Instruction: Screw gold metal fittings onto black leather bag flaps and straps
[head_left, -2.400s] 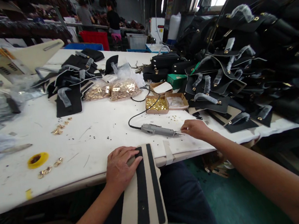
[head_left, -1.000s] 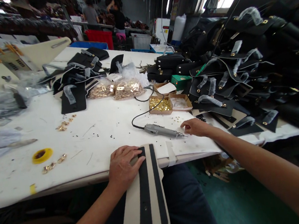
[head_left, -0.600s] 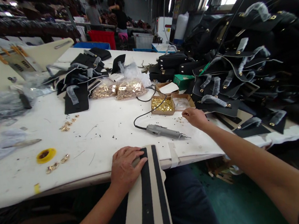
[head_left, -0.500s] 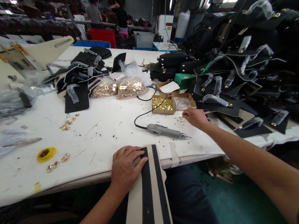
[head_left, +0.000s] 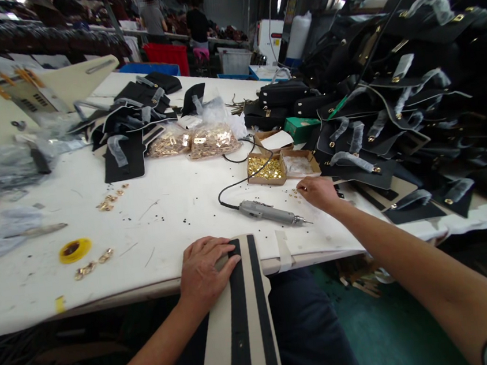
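Head: my left hand (head_left: 204, 272), thumb apart, presses the panel (head_left: 218, 348). Likely light, stiff; edges suit gripping. My right hand (head_left: 317, 192) is pinched

The one view looked from head height, above and just behind the near edge of the bench (head_left: 175, 191), facing forward and down past the close left hand (head_left: 204, 271) and right hand (head_left: 319, 191) toward the bench's distant, smaller-looking far edge.
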A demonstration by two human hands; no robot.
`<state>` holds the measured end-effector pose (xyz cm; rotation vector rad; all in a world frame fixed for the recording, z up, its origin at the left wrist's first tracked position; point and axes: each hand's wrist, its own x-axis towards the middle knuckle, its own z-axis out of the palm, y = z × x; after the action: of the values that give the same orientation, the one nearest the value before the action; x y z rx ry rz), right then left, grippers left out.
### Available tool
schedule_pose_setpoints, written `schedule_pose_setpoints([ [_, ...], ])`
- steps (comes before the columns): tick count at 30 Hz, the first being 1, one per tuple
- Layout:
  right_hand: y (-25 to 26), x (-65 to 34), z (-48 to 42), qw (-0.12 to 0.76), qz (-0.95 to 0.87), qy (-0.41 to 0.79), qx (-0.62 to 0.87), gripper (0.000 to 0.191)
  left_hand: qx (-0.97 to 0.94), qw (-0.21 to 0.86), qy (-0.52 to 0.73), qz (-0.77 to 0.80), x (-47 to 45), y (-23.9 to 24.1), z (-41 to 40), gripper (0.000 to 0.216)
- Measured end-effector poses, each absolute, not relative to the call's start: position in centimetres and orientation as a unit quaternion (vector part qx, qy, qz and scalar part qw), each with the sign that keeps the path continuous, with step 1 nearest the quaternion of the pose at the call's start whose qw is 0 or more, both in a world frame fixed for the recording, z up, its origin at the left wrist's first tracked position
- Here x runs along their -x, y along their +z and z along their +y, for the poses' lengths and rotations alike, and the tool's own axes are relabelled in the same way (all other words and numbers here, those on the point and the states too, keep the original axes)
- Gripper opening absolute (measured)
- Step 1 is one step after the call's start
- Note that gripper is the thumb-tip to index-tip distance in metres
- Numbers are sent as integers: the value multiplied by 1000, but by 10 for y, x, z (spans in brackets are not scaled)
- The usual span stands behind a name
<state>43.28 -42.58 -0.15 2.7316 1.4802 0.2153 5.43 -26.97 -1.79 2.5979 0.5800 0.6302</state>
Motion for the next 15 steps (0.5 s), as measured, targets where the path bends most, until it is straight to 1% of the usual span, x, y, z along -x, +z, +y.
schedule_pose_setpoints([
  [8,4,-431,-425,31,497,52,-866,33,-930,203,223,211,-55,-18,-270,15],
  [15,8,-436,-427,19,505,24,-862,27,-928,205,226,213,-56,-17,-271,13],
])
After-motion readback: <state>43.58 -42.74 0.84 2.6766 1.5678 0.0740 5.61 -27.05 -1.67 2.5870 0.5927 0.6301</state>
